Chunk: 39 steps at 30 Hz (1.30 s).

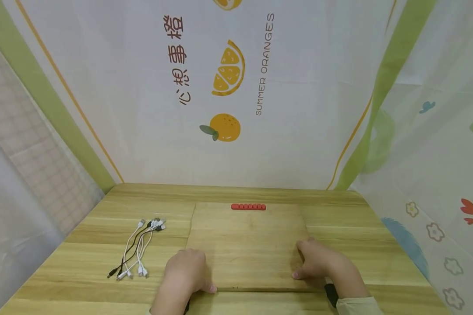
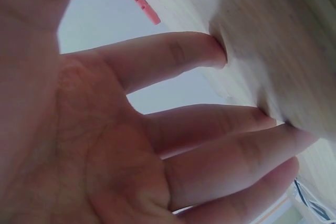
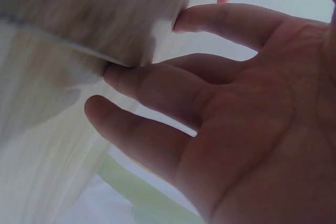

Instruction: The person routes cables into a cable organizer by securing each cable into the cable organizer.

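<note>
1. While both my hands rest on the wooden board [image 1: 248, 249], I judge the step in hand to be steadying or squaring it on the table [image 1: 351, 227].
2. My left hand [image 1: 186, 267] is at the board's near left corner, fingers extended and parted, some tips touching the wood, thumb by the near edge. It is not curled round anything.
3. My right hand [image 1: 319, 258] is at the board's right side, towards the near end. Its fingers are loosely spread, some tips on the wood, the little finger apart from it; nothing is gripped here either.
4. The board lies flat around the middle of the table, between my hands.
5. As I judge it, the next move calls for light, even pressure from both sides if the board needs straightening, or lifting both hands away if it sits true. Pushing harder on one side could turn it askew.
6. For containers, the closest thing is the red notched strip [image 1: 248, 207] at the board's far edge; I make out no cable in its notches, though they are small.
7. The white and black cables [image 1: 139, 250] lie loosely bunched on the table, left of the board.
</note>
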Available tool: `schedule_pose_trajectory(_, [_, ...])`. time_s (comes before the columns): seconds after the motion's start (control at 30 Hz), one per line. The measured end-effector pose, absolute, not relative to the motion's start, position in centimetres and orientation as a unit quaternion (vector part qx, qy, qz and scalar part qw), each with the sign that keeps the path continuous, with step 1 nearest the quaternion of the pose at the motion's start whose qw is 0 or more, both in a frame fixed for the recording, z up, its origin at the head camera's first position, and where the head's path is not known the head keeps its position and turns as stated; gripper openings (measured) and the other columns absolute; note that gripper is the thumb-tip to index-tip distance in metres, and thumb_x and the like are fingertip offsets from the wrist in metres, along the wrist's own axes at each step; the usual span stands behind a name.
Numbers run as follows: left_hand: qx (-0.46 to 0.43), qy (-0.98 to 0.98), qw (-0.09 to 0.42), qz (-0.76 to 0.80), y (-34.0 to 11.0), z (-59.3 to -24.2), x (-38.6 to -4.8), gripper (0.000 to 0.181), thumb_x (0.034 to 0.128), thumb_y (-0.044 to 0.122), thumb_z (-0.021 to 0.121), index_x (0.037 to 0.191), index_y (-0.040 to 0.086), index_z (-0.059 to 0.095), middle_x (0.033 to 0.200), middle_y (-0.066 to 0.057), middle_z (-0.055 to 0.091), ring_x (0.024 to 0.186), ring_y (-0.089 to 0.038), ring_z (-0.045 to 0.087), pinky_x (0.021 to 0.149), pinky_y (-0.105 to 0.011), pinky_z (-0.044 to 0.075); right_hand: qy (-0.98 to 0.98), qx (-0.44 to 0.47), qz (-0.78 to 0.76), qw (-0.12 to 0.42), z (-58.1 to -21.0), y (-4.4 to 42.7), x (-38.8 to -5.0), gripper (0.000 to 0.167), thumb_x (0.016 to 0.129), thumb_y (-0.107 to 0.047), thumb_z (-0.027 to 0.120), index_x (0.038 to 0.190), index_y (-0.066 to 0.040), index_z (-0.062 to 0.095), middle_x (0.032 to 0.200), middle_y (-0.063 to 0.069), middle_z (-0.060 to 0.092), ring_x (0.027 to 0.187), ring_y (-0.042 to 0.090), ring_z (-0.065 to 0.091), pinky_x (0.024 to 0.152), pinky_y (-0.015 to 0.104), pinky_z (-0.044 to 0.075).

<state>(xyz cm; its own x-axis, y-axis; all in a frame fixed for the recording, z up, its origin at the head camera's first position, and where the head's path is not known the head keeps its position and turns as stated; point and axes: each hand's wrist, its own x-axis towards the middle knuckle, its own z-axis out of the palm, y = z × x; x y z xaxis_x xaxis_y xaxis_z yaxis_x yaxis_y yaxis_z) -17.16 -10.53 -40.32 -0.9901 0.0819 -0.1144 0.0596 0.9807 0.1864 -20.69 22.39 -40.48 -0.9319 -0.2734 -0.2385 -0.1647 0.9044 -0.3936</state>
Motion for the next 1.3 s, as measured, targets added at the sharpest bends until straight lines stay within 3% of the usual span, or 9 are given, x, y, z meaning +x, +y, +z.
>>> schedule_pose_trajectory(0.13, [0.038, 0.993, 0.065, 0.087, -10.5, -40.3, -17.2, 0.07, 0.0522, 0.05, 0.102, 0.089, -0.002, 0.074, 0.097, -0.02, 0.076, 0.089, -0.039, 0.071, 0.082, -0.055, 0.061, 0.965, -0.113, -0.184, 0.148, -40.5, 22.4, -20.6, 0.068, 0.075, -0.028, 0.097, 0.124, 0.004, 0.063, 0.131, 0.035, 0.063, 0.128, 0.055, 0.06, 0.107, 0.07, 0.047])
schedule_pose_trajectory(0.37, [0.038, 0.992, 0.067, 0.096, -10.6, -40.3, -17.3, 0.07, 0.0522, 0.051, 0.102, 0.088, -0.002, 0.074, 0.1, -0.021, 0.076, 0.092, -0.041, 0.072, 0.084, -0.056, 0.06, 0.969, -0.096, -0.177, 0.143, -40.2, 22.0, -20.5, 0.055, 0.074, -0.027, 0.098, 0.11, -0.001, 0.065, 0.103, 0.015, 0.064, 0.1, 0.03, 0.062, 0.095, 0.058, 0.055])
schedule_pose_trajectory(0.53, [0.043, 0.991, 0.071, 0.103, -11.0, -40.3, -17.5, 0.06, 0.0532, 0.051, 0.102, 0.071, 0.006, 0.066, 0.088, -0.015, 0.074, 0.08, -0.029, 0.067, 0.08, -0.052, 0.06, 0.97, -0.09, -0.173, 0.142, -40.1, 21.7, -20.2, 0.048, 0.075, -0.025, 0.098, 0.1, -0.002, 0.064, 0.095, 0.011, 0.061, 0.089, 0.026, 0.056, 0.087, 0.052, 0.055])
schedule_pose_trajectory(0.63, [0.043, 0.991, 0.069, 0.104, -11.1, -40.3, -17.6, 0.058, 0.0535, 0.05, 0.102, 0.068, 0.008, 0.064, 0.085, -0.013, 0.074, 0.078, -0.026, 0.066, 0.079, -0.052, 0.06, 0.97, -0.09, -0.179, 0.14, -40.1, 21.5, -20.2, 0.045, 0.075, -0.024, 0.098, 0.096, -0.003, 0.064, 0.092, 0.01, 0.061, 0.087, 0.024, 0.055, 0.086, 0.05, 0.054])
schedule_pose_trajectory(0.9, [0.039, 0.992, 0.063, 0.106, -11.2, -40.7, -17.6, 0.063, 0.0516, 0.049, 0.102, 0.083, 0.001, 0.075, 0.101, -0.021, 0.077, 0.096, -0.041, 0.073, 0.084, -0.057, 0.06, 0.97, -0.091, -0.179, 0.139, -40.0, 21.4, -20.2, 0.047, 0.075, -0.024, 0.098, 0.097, -0.002, 0.063, 0.093, 0.011, 0.061, 0.088, 0.025, 0.056, 0.089, 0.054, 0.054])
schedule_pose_trajectory(1.3, [0.035, 0.993, 0.058, 0.099, -11.2, -40.8, -17.5, 0.076, 0.0509, 0.052, 0.102, 0.095, -0.004, 0.075, 0.104, -0.026, 0.076, 0.1, -0.044, 0.072, 0.085, -0.059, 0.06, 0.971, -0.101, -0.166, 0.137, -40.4, 21.6, -20.3, 0.051, 0.074, -0.026, 0.098, 0.103, -0.002, 0.064, 0.097, 0.012, 0.062, 0.093, 0.026, 0.059, 0.09, 0.055, 0.055])
